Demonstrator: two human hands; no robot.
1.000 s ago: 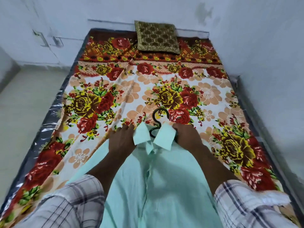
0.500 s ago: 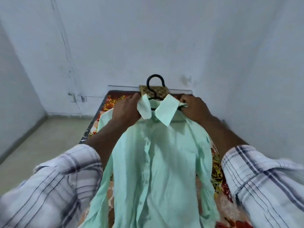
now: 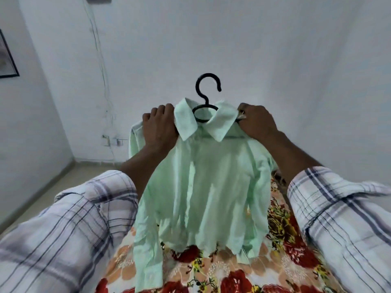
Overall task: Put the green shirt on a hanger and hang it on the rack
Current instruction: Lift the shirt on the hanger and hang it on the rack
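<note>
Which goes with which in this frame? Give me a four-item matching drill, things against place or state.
Things:
1. hanger hook
2. green shirt
3. left hand
4. floral bedsheet

Place or state:
a. lies below the hem
b. black, sticks up above the collar
c. grips the shoulder left of the collar
d. hangs on the hanger, held up in the air

Pairs: 1-b, 2-d, 3-c, 4-a
</note>
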